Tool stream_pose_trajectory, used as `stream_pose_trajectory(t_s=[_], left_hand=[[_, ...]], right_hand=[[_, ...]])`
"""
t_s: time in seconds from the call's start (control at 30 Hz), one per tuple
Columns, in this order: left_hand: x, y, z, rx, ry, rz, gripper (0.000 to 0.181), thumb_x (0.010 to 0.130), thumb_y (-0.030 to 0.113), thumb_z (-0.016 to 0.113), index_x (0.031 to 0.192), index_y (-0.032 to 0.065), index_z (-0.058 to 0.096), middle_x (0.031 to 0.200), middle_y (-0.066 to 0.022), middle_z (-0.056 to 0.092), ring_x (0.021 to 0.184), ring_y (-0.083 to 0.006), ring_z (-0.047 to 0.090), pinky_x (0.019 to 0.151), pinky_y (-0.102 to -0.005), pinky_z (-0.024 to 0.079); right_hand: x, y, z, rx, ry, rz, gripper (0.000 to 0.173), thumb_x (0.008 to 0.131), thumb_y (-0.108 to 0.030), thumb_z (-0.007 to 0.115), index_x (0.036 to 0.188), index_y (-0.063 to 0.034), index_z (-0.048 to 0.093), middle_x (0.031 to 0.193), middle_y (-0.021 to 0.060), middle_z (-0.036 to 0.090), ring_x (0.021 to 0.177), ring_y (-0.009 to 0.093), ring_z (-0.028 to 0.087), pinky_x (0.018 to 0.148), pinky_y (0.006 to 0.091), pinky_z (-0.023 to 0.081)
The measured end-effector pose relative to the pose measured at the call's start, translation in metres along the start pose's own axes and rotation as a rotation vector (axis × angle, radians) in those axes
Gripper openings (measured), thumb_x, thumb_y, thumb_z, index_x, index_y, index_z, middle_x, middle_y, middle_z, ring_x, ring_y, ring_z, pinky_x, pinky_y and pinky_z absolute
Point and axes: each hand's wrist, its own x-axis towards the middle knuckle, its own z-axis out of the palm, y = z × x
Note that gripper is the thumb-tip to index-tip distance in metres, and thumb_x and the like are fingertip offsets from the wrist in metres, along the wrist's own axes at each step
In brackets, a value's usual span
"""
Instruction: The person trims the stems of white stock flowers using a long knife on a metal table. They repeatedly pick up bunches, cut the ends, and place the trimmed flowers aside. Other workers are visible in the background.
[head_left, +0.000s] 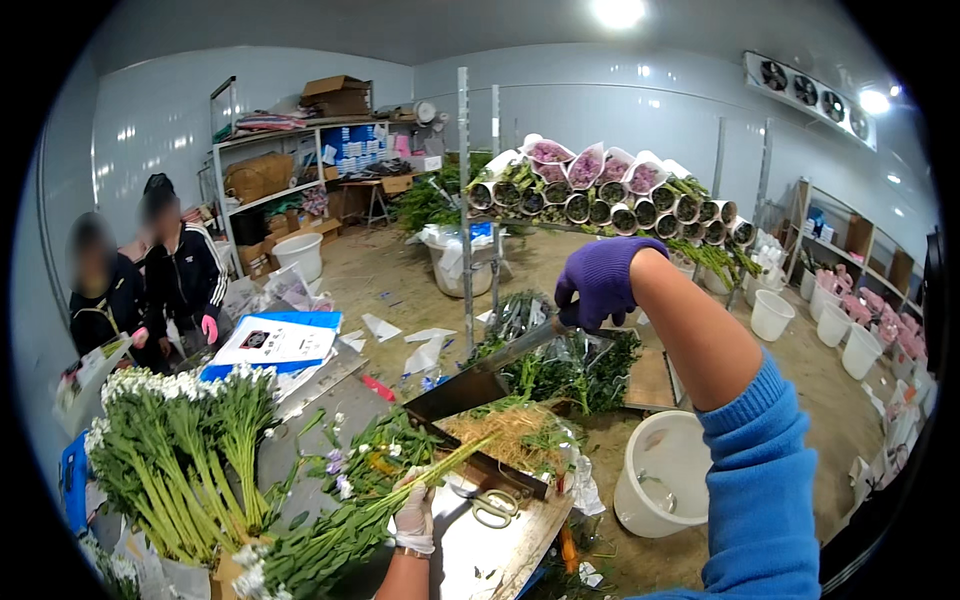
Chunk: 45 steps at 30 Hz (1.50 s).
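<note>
My right hand (609, 283), in a purple knit glove, grips the handle of a raised hinged cutter blade (463, 391). The blade slopes down to the left, above the dark slotted cutter base (517, 480) on the bench. In a thin pale glove, my left hand (415, 514) holds a bunch of leafy flower stems (330, 536). Their cut ends (463, 456) lie across the base under the blade, while white blossoms show at the bunch's lower left end. A pair of scissors (495, 508) lies on the board just right of my left hand.
White-flowered bunches (184, 465) fill the bench's left side, near loose trimmings (375, 450) and printed paper (281, 339). A white bucket (664, 472) stands on the floor at right. Wrapped flowers (600, 187) are stacked on a rack behind. Two people (184, 262) stand at left.
</note>
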Motion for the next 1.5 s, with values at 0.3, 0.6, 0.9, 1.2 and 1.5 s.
stream_pose_trajectory(t_s=[0.3, 0.6, 0.9, 1.2, 1.5], left_hand=[[0.051, -0.052, -0.026, 0.112, 0.159, 0.115, 0.027, 0.081, 0.002, 0.061, 0.105, 0.0076, 0.049, 0.102, -0.0056, 0.054, 0.085, -0.0126, 0.057, 0.068, -0.018, 0.05], [0.073, -0.058, -0.027, 0.185, 0.227, 0.146, 0.027, 0.08, 0.002, 0.061, 0.105, 0.0083, 0.051, 0.1, -0.0041, 0.056, 0.082, -0.0107, 0.056, 0.068, -0.0186, 0.049], [0.038, -0.023, -0.029, 0.358, 0.01, 0.218, 0.031, 0.079, 0.005, 0.063, 0.107, 0.0052, 0.05, 0.108, -0.0103, 0.054, 0.097, -0.0189, 0.053, 0.088, -0.0302, 0.043], [-0.044, 0.059, 0.033, 0.181, -0.16, 0.137, 0.025, 0.074, 0.005, 0.069, 0.092, 0.0106, 0.055, 0.106, -0.006, 0.056, 0.103, -0.0216, 0.054, 0.086, -0.035, 0.048], [-0.118, 0.067, 0.086, 0.881, -0.228, -0.21, 0.023, 0.078, 0.012, 0.067, 0.095, 0.0006, 0.057, 0.097, -0.0126, 0.062, 0.088, -0.0167, 0.058, 0.081, -0.0293, 0.047]], right_hand=[[0.003, 0.001, 0.001, -0.102, 0.051, -0.005, 0.03, 0.073, -0.027, 0.061, 0.1, -0.0163, 0.065, 0.071, 0.0075, 0.065, 0.058, 0.015, 0.063, 0.055, 0.0288, 0.05], [-0.011, 0.036, 0.061, -0.219, 0.334, -0.127, 0.03, 0.065, -0.027, 0.063, 0.094, -0.0237, 0.064, 0.075, 0.006, 0.064, 0.067, 0.028, 0.061, 0.059, 0.0371, 0.048], [-0.018, 0.075, 0.467, 0.279, 0.067, 0.465, 0.036, 0.068, -0.042, 0.06, 0.093, -0.015, 0.058, 0.088, 0.0109, 0.063, 0.08, 0.028, 0.062, 0.069, 0.0422, 0.048], [-0.008, -0.008, 0.353, 0.474, 0.908, -0.263, 0.06, 0.068, -0.032, 0.068, 0.117, -0.0058, 0.049, 0.112, 0.0175, 0.05, 0.103, 0.035, 0.047, 0.091, 0.0437, 0.035], [0.016, -0.115, 0.358, 0.599, 0.485, -0.546, 0.025, 0.072, -0.036, 0.063, 0.089, -0.0183, 0.058, 0.071, 0.0038, 0.063, 0.063, 0.022, 0.062, 0.054, 0.0341, 0.048]])
